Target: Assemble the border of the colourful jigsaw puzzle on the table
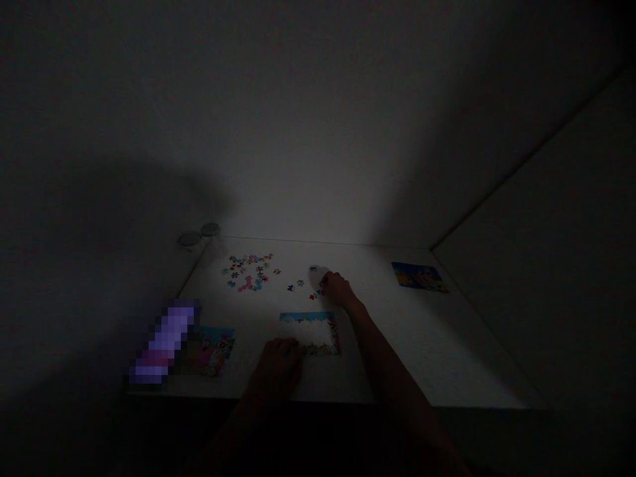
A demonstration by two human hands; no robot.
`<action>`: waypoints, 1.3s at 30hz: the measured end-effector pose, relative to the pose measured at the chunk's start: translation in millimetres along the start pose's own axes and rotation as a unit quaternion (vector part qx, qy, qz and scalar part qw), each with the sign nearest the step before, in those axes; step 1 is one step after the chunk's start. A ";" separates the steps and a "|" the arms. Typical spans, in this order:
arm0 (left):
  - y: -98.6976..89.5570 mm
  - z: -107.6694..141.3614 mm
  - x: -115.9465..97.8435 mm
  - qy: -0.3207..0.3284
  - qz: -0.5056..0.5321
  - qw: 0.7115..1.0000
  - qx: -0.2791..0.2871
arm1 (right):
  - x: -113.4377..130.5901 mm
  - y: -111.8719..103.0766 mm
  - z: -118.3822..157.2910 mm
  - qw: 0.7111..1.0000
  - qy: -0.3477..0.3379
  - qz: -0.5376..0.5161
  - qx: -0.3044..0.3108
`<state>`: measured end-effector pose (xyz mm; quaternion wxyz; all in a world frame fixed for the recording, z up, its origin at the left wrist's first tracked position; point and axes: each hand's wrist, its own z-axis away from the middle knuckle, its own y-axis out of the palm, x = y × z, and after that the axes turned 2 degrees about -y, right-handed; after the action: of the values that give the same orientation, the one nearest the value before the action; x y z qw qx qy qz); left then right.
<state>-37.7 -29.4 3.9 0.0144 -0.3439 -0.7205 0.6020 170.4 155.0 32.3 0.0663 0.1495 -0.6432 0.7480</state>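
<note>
Left hand (275, 368): pressed flat against the corner of the jigsaw frame (309, 319), fingers together.
Right hand (338, 288): at loose puzzle pieces (314, 296), too dim to tell whether pinching.

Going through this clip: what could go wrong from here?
The left hand lies at the edge of the partly assembled, blue-topped cardboard jigsaw border and might knock it out of line. The right hand is beside small, loose multicoloured puzzle pieces and could scatter them. The dim light may also make their colours hard to match.
</note>
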 end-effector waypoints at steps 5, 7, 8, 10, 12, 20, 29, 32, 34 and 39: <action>-0.1 3.5 0.4 -0.028 0.015 0.999 -0.034 | 5.9 -5.1 16.3 0.999 -0.011 -0.052 -0.011; 0.9 5.0 2.1 -0.055 0.011 0.997 -0.056 | 12.2 1.7 35.4 0.997 -0.020 -0.075 -0.009; 1.6 5.6 3.3 -0.068 0.008 0.995 -0.067 | 16.6 7.9 47.9 0.995 -0.028 -0.091 -0.005; 3.1 5.9 5.6 -0.089 0.003 0.993 -0.079 | 27.6 23.9 76.0 0.991 -0.046 -0.126 0.013; 4.3 5.4 7.3 -0.101 0.000 0.992 -0.080 | 40.4 39.9 102.7 0.976 -0.059 -0.211 0.013; 4.1 3.1 7.2 -0.108 -0.004 0.992 -0.061 | 61.5 44.1 134.9 0.981 -0.086 -0.170 -0.047; 5.3 -9.0 7.0 -0.143 -0.017 0.988 -0.047 | 24.2 66.6 184.9 0.958 -0.182 -0.113 -0.191; 5.8 -12.8 9.8 -0.141 -0.014 0.990 -0.026 | 24.9 71.4 193.4 0.954 -0.177 -0.109 -0.218; 4.3 -13.2 13.3 -0.133 -0.007 0.991 -0.006 | 27.0 71.1 192.9 0.959 -0.160 -0.102 -0.212; -5.0 -14.5 22.6 -0.104 0.023 0.993 0.059 | 29.4 69.1 187.0 0.971 -0.174 -0.055 -0.155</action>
<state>-51.0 -5.6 3.4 -0.0546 -0.2942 -0.6736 0.6759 148.2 -42.7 0.3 0.0167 0.3003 -0.7436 0.5972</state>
